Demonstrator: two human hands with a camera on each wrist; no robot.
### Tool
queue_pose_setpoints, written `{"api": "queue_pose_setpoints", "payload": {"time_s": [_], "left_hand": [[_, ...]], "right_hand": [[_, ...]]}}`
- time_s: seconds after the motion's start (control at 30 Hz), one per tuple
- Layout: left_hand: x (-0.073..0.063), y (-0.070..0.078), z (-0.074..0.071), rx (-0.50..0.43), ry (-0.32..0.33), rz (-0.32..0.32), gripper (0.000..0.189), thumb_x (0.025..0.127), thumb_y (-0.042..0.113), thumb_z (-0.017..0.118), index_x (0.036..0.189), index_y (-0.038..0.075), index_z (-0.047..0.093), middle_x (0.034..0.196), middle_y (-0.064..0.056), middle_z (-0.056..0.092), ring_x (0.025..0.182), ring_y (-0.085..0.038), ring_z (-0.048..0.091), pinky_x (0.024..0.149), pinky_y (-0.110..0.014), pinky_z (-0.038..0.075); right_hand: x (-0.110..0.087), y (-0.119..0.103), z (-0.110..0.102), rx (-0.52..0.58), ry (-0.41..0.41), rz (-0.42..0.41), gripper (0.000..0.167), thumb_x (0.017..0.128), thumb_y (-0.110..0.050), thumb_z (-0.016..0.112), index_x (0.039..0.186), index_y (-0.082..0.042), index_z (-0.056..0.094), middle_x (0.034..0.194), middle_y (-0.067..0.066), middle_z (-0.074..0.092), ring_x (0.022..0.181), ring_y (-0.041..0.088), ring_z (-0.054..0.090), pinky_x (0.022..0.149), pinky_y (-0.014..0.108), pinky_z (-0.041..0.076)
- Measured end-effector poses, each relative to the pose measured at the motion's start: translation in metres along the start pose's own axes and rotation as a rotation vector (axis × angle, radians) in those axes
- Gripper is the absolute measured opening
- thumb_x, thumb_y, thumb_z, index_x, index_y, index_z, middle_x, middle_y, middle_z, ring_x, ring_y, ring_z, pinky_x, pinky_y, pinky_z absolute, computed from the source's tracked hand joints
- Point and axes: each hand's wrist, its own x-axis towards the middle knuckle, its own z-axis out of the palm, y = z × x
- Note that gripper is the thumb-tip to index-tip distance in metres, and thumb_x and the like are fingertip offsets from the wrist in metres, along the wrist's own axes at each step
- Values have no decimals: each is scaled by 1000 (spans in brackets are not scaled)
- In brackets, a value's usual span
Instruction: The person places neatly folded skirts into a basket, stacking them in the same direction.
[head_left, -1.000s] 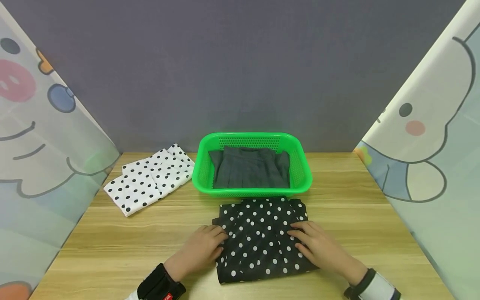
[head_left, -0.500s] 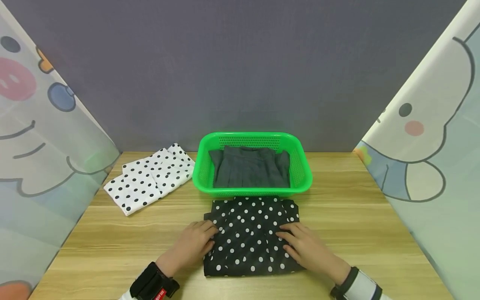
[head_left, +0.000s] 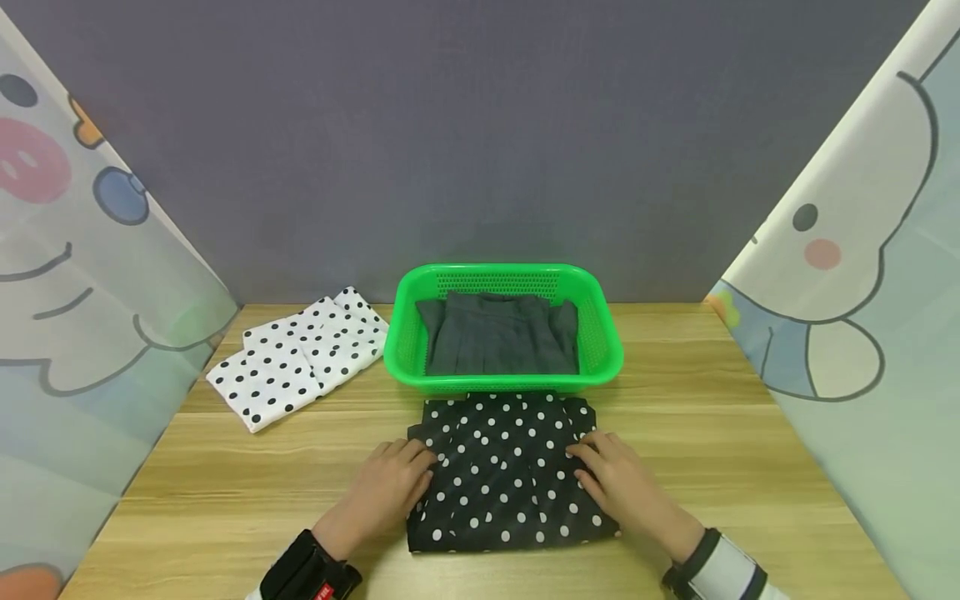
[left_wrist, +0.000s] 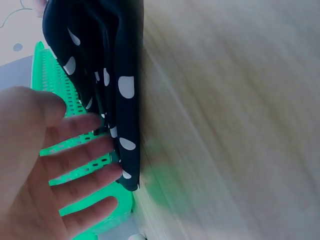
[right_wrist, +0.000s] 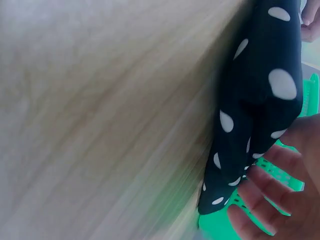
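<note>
A folded black garment with white dots (head_left: pixel 498 487) lies in the middle of the table, in front of the basket. My left hand (head_left: pixel 384 492) touches its left edge, fingertips resting on top. On the opposite edge, my right hand (head_left: pixel 624 483) rests its fingertips on the cloth. The left wrist view shows the garment's folded layers (left_wrist: pixel 127 110) side-on, with the left fingers (left_wrist: pixel 82 152) fairly straight against them. In the right wrist view the right fingers (right_wrist: pixel 267 192) lie loosely along the garment's side (right_wrist: pixel 227 165). Neither hand pinches the cloth.
Just behind the garment stands a green perforated basket (head_left: pixel 617 354) holding a folded dark grey garment (head_left: pixel 502 337). A folded white cloth with black dots (head_left: pixel 300 358) lies at the back left, beside the basket. A grey wall (head_left: pixel 480 142) rises behind the wooden table (head_left: pixel 705 400).
The dotted black garment has shifted left and slightly towards the basket, both hands moving with it. Since half a second ago, my right hand has slid a little right towards the garment's edge.
</note>
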Motion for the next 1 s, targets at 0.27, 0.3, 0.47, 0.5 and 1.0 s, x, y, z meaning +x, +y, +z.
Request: {"api": "queue_pose_setpoints", "payload": {"time_s": [0.27, 0.3, 0.47, 0.5, 1.0], "left_hand": [[2, 3, -2, 43, -64, -114, 52, 79, 54, 62, 104, 8, 62, 95, -5, 56, 83, -21, 54, 72, -35, 45], [2, 2, -2, 48, -76, -126, 56, 78, 56, 62, 105, 7, 62, 96, -5, 56, 83, -22, 54, 73, -36, 45], [2, 2, -3, 82, -123, -176, 66, 74, 62, 60, 108, 6, 60, 98, -10, 55, 84, -25, 54, 75, -39, 46], [2, 2, -3, 88, -131, -182, 67, 74, 63, 60, 108, 6, 59, 97, -10, 54, 82, -25, 54, 74, -39, 46], [6, 8, 3, 56, -150, -88, 56, 76, 50, 66, 111, 7, 58, 92, -8, 55, 78, -21, 55, 68, -34, 48]], "right_hand": [[0, 3, -2, -26, -46, 169, 39, 79, -26, 71, 113, -8, 61, 100, 8, 56, 92, 22, 56, 79, 38, 50], [-1, 3, -2, -28, -50, 184, 40, 79, -27, 71, 113, -8, 61, 100, 8, 56, 92, 23, 56, 78, 38, 51], [-2, 1, -2, -35, -75, 231, 42, 79, -29, 70, 115, -10, 60, 97, 10, 57, 86, 23, 57, 69, 36, 52], [-2, 1, -2, -34, -77, 237, 42, 79, -29, 70, 115, -10, 60, 96, 10, 57, 85, 23, 57, 67, 36, 51], [5, -4, 3, -10, -110, 230, 50, 76, -30, 73, 114, -4, 56, 87, 13, 55, 70, 19, 55, 57, 33, 49]]}}
